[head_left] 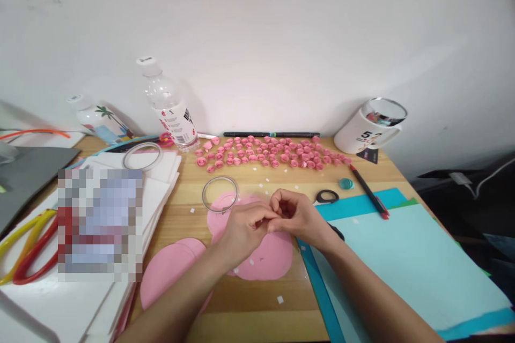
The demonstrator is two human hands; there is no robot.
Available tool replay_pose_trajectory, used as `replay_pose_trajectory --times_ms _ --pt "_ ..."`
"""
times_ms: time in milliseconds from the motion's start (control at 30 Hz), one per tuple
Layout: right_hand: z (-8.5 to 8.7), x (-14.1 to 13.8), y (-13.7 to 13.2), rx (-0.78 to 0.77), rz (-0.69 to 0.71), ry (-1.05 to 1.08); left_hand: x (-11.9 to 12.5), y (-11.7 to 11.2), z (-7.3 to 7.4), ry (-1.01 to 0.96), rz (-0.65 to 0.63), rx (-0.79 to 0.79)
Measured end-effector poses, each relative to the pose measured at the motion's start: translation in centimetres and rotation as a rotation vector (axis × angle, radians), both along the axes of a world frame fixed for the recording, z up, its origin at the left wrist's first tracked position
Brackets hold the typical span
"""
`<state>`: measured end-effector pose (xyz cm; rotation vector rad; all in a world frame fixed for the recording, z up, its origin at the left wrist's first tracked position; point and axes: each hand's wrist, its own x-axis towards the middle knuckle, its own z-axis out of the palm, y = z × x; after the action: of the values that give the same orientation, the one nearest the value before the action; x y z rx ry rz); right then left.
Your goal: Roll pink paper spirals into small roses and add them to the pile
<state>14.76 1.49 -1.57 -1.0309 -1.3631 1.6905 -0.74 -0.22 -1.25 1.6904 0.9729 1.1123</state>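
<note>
My left hand (244, 229) and my right hand (298, 218) meet at the fingertips over the middle of the desk. Both are closed in a pinch, and whatever lies between the fingers is hidden. Beneath them are overlapping pink paper circles (267, 258), with more pink circles (171, 273) to the left, partly under my left forearm. A thin roll of tape (204, 199) rests on the upper edge of the circles. Behind the hands, many small rolled pink paper roses (251, 154) lie in a wide band. Small white paper bits (280, 299) are scattered about.
Right of my hands lie black-handled scissors (328, 195), a teal cap (346, 184), a red-black pen (370, 193) and light-blue paper sheets (406, 262). A white mug (356, 131) and a clear bottle (171, 107) stand by the wall. White papers (92, 305) and yellow-red scissors (34, 249) fill the left.
</note>
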Motion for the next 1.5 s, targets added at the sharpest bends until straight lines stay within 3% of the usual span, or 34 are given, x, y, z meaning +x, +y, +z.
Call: replay_pose_trajectory --times_ms 100,233,633,800,933,1067,1267,1500 --pt "0.4 -0.1 -0.1 0.109 -0.093 0.035 -0.2 0.3 0.7 -0.08 0.053 -0.122" --pt "0.6 -0.2 -0.2 0.4 -0.223 -0.066 -0.7 0.7 1.7 -0.122 0.122 -0.275" --pt "-0.4 -1.0 -1.0 0.924 -0.439 -0.384 -0.5 0.9 1.1 -0.088 0.029 -0.349" --pt "-0.2 -1.2 -1.1 1.042 -0.472 -0.468 -0.4 0.9 1.4 -0.08 0.055 -0.396" --pt "0.3 -1.3 -0.9 0.966 -0.465 -0.394 -0.3 1.0 1.8 -0.12 0.168 -0.456" --pt "0.4 -1.2 -1.1 0.723 -0.388 -0.299 -0.3 1.1 1.8 -0.186 0.261 -0.468" --pt "0.0 -1.0 -1.0 0.37 -0.485 -0.069 -0.5 1.1 1.7 -0.173 0.252 -0.382" --pt "0.6 -0.8 -0.2 0.169 -0.496 0.034 -0.5 1.0 2.2 -0.164 0.234 -0.378"
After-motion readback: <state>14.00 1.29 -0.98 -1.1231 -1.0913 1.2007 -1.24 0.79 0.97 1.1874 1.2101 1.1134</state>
